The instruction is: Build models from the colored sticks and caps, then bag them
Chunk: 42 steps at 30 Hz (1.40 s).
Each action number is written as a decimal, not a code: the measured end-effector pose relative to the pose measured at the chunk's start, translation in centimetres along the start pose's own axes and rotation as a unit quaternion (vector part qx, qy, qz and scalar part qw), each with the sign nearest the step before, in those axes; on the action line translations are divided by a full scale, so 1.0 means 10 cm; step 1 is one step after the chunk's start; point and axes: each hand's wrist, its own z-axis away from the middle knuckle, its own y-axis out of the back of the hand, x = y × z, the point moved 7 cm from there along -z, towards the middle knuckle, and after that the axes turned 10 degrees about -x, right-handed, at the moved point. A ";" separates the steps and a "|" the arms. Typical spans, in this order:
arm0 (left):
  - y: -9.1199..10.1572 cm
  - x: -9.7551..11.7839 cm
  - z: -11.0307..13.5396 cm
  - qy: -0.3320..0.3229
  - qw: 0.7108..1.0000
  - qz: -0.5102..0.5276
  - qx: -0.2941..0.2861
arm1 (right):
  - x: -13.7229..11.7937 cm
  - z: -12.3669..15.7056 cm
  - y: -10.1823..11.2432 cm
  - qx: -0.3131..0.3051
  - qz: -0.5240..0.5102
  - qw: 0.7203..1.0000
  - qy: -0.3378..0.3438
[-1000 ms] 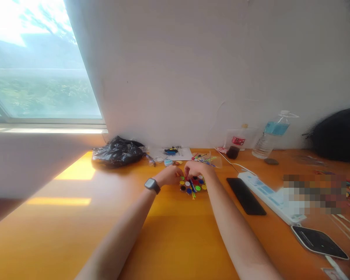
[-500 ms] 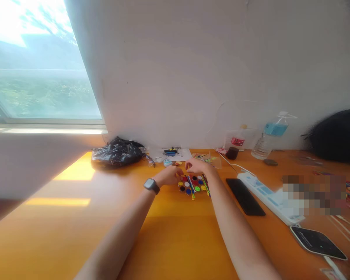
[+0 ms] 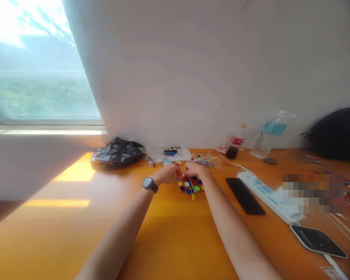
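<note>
Both hands meet over a group of small coloured round pieces point(image 3: 188, 191) in yellow, blue, black, green and white. Thin colourful strips point(image 3: 193, 193) lie among these pieces, one with a yellow-green end pointing toward me. My left hand point(image 3: 172, 173), a smartwatch point(image 3: 149, 184) on its wrist, has its fingers bent together at the far left of the group. My right hand point(image 3: 193, 169) is curled at the far side, its fingertips close to the left ones. Whatever the fingertips pinch is too small to make out. My right forearm hides part of the group's right side.
Behind lie a black plastic bag point(image 3: 116, 153), a white sheet point(image 3: 182, 154) and a clear bag of coloured sticks point(image 3: 211, 160). To the right are a black phone point(image 3: 245, 196), a power strip point(image 3: 259, 190), a charging device point(image 3: 317, 240) and a large water bottle point(image 3: 261, 144).
My right hand has moved slightly left and closer to my left hand, with its fingers drawn together. My right forearm now covers more of the right-hand pieces.
</note>
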 end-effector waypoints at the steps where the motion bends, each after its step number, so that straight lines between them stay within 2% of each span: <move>1: 0.00 0.02 0.01 -0.001 1.000 -0.001 -0.009 | 0.00 0.00 0.00 -0.002 0.000 1.000 -0.004; 6: -0.09 0.14 0.05 -0.011 0.995 0.015 -0.096 | -0.03 0.04 -0.01 0.001 -0.005 1.000 -0.024; 9: -0.12 0.18 0.06 0.002 0.993 0.025 -0.114 | -0.05 0.08 0.00 0.006 -0.007 1.000 -0.027; 14: -0.13 0.23 0.04 -0.012 0.993 0.032 -0.112 | -0.05 0.07 0.01 0.007 -0.010 1.000 -0.019; 22: -0.13 0.24 0.05 -0.017 0.993 0.037 -0.110 | 0.10 -0.05 -0.05 -0.024 -0.034 0.999 -0.002; 30: 0.02 0.12 0.09 -0.018 0.996 0.031 -0.081 | 0.05 -0.08 -0.07 -0.014 -0.043 0.999 -0.006; 35: 0.04 0.11 0.11 0.001 0.996 0.040 -0.078 | 0.01 -0.06 -0.08 -0.018 -0.051 0.999 -0.001; 39: 0.09 0.20 0.15 -0.031 0.995 0.061 -0.077 | 0.04 -0.07 -0.08 -0.022 -0.077 0.997 0.017; 42: 0.20 0.26 0.21 -0.059 0.993 0.092 -0.054 | 0.08 -0.05 -0.04 -0.022 -0.107 0.993 0.043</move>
